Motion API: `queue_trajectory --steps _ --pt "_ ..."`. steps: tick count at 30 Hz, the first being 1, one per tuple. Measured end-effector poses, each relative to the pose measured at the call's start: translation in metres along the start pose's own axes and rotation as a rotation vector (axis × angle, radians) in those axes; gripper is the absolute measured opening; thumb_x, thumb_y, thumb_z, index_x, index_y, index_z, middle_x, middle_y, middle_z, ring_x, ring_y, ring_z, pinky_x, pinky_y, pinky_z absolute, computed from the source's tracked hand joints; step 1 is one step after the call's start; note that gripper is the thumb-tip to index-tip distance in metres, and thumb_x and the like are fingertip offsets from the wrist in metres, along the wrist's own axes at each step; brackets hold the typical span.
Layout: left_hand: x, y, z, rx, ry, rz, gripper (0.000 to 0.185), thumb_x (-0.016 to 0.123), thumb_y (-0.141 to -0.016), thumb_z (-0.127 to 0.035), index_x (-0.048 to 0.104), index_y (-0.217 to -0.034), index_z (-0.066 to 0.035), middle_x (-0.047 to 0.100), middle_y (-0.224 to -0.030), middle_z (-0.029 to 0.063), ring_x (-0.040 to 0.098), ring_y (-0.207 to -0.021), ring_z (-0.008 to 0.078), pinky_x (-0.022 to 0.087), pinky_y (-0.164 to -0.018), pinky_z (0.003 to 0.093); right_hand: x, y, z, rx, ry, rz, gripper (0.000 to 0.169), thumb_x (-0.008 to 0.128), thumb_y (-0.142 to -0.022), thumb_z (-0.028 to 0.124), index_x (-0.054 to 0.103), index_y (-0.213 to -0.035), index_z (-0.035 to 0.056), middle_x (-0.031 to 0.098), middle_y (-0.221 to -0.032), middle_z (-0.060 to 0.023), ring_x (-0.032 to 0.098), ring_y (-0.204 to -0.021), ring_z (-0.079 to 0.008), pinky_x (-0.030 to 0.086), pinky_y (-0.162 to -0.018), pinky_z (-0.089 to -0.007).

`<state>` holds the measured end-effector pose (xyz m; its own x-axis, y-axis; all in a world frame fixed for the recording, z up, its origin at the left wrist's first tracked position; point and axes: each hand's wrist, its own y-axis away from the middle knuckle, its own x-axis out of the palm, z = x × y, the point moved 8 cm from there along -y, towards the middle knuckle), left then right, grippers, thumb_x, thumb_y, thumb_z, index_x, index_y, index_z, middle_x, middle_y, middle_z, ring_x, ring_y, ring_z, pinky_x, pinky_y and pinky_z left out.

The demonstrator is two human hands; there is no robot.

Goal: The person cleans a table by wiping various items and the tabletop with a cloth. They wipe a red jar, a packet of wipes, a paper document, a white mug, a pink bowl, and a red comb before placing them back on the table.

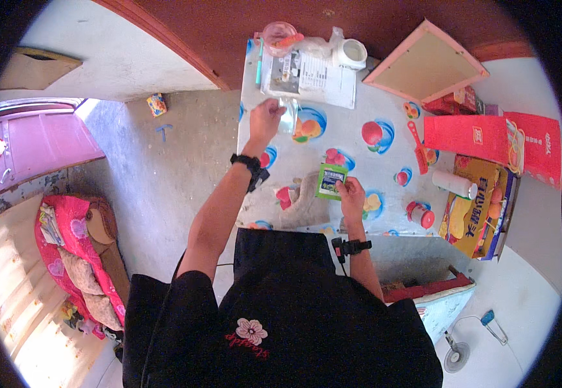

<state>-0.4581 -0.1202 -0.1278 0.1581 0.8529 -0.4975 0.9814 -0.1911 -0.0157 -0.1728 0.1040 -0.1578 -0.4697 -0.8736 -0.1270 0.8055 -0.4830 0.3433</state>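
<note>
My left hand (265, 121) is over the left part of a table with a fruit-print plastic cover (339, 131). Pinched in its fingers is a small clear plastic bag (288, 116), which hangs over a printed fruit. Closer to my body, my right hand (352, 196) grips a green sachet (330, 182) bearing writing, thumb on its face. Below and left of the sachet lies a greyish cloth (310, 206). Beyond my left hand is a flat white printed packet (329, 82) with a dark panel. Black straps with small devices circle both wrists.
A pink cup (279, 36), a white open jar (350, 54) and a turquoise stick (259, 63) stand or lie along the far edge. To the right are a red comb (419, 150), a white bottle (453, 183), a red-lidded jar (421, 216), a carton (470, 208) and a frame (426, 65).
</note>
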Motion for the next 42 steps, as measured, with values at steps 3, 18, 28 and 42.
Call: queue_trajectory --steps 3,18,28,42 --pt "-0.02 -0.063 0.007 0.141 0.035 -0.09 0.022 0.075 -0.082 -0.02 0.066 -0.092 -0.002 0.068 -0.076 0.0152 0.067 -0.068 0.0316 0.054 -0.065 0.0394 0.032 -0.004 0.022 0.013 -0.116 -0.013 0.013 0.068 -0.09 0.004 0.059 -0.099 -0.0011 0.064 -0.086 -0.0023 0.058 -0.077 -0.0078 0.047 -0.069 -0.023" --pt "0.026 -0.032 -0.016 0.58 -0.713 0.212 0.066 0.062 -0.087 -0.036 0.048 -0.135 0.007 0.044 -0.144 0.0232 0.034 -0.14 0.0342 0.023 -0.118 0.0467 0.104 -0.129 0.064 0.096 -0.003 -0.002 0.013 0.065 -0.094 0.009 0.062 -0.101 -0.0014 0.065 -0.087 -0.0036 0.057 -0.08 -0.009 0.045 -0.07 -0.0239" --pt "0.015 -0.031 -0.015 0.561 -0.793 0.219 0.062 0.06 -0.084 -0.027 0.049 -0.132 0.01 0.046 -0.141 0.0243 0.038 -0.136 0.037 0.028 -0.116 0.0465 0.18 -0.227 0.096 0.05 -0.009 0.028 0.02 0.069 -0.09 0.012 0.066 -0.105 -0.0009 0.067 -0.087 -0.0036 0.059 -0.078 -0.0106 0.046 -0.069 -0.0259" --pt "0.01 -0.015 -0.006 0.598 -0.75 0.222 0.055 0.057 -0.085 -0.02 0.05 -0.131 0.011 0.046 -0.141 0.0228 0.041 -0.135 0.0333 0.032 -0.115 0.0409 0.227 -0.294 0.074 0.117 0.052 0.143 0.028 0.065 -0.091 0.008 0.063 -0.117 -0.0035 0.068 -0.097 -0.0084 0.064 -0.089 -0.0142 0.053 -0.077 -0.0281"
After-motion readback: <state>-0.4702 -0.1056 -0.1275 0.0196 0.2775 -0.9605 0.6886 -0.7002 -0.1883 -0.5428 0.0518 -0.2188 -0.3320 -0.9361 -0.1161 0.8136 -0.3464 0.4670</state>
